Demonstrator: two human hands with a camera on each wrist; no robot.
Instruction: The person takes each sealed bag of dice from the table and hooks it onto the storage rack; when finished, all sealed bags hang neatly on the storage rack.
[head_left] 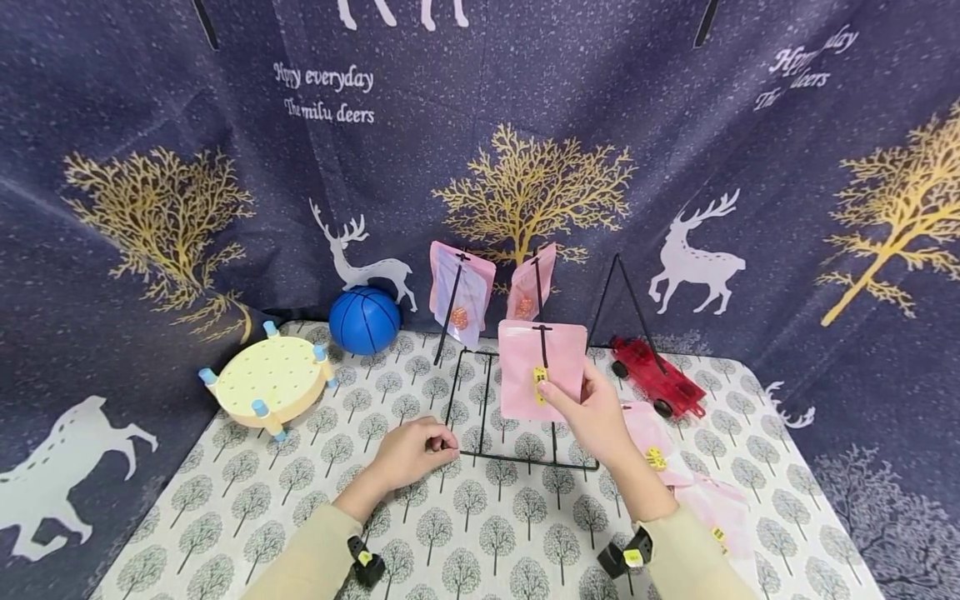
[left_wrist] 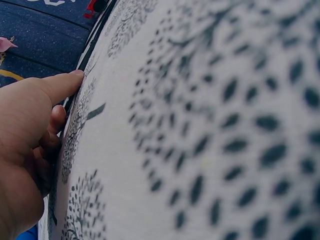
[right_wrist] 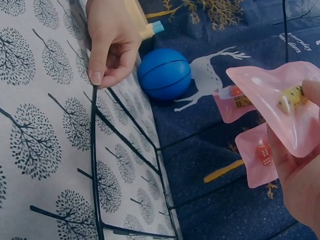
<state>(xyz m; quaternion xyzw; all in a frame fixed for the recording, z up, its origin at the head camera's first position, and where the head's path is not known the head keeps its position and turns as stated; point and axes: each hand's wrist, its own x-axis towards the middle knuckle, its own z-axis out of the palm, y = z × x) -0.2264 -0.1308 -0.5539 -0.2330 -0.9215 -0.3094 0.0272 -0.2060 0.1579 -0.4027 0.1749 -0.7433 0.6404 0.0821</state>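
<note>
My right hand pinches a pink pouch with yellow dice inside, thumb on its front face. The pouch stands upright at a slanted arm of the black wire rack, with the arm's dark tip overlapping its top edge. My left hand is low at the rack's near left corner, thumb and index finger pinching the wire there. Behind, two more pouches hang on the rack's arms: a pink and lavender pouch with orange dice and a pink pouch with orange dice.
Pink pouches with yellow dice, one nearer and one farther, lie right of the rack. A red toy cart sits behind them. At the back left are a blue ball and a yellow round stool-like piece with blue-tipped legs.
</note>
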